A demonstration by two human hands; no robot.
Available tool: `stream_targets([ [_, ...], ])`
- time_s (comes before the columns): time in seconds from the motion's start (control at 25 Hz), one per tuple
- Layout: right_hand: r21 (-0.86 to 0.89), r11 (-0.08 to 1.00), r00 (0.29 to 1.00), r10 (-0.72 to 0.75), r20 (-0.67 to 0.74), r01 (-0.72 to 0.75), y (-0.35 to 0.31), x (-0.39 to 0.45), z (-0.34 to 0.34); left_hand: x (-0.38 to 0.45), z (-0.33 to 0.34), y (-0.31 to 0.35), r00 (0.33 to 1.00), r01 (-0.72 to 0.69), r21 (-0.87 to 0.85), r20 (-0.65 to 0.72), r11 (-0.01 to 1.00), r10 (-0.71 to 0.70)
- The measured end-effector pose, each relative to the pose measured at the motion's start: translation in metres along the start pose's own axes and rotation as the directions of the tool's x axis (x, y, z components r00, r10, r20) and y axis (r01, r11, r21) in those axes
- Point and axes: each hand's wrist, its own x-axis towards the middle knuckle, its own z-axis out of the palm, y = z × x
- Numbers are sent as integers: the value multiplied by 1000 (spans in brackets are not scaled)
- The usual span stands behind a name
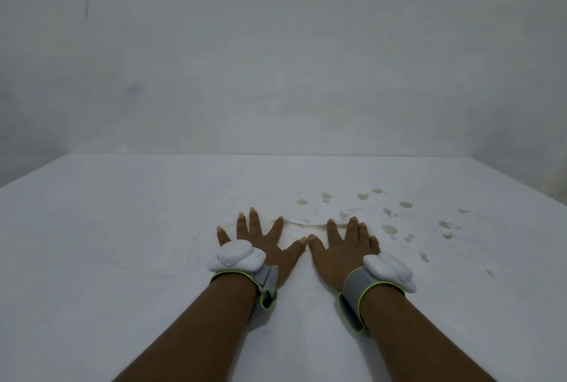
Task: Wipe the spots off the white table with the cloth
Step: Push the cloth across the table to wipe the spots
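While spread flat, both hands [306, 246] press cloth [302, 228]

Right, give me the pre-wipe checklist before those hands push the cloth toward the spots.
1. Left hand flat on the cloth: ok.
2. Right hand flat on the cloth: ok.
3. Spots remain, right of and beyond the hands: not ok, uncleaned.
4. Path across the table to the spots free of objects: ok.
5. Cloth spread without bunching: cannot tell, it blends with the table.
6. Cloth clean: not ok, brownish stain near the fingers.
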Motion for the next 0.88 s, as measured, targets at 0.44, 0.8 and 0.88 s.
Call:
stream_targets([
  [0.44,-12,1000,1000,5,31,-5,-6,42,-4,51,21,5,994,20,-12,-108,1000,-21],
  [0.8,-11,1000,1000,16,9,-16,-7,86,-1,93,27,17,993,42,0,-115,999,-42],
  [0.88,-11,1000,1000,17,11,-16,-8,95,-1,99,25,19,995,35,7,-93,999,-34],
])
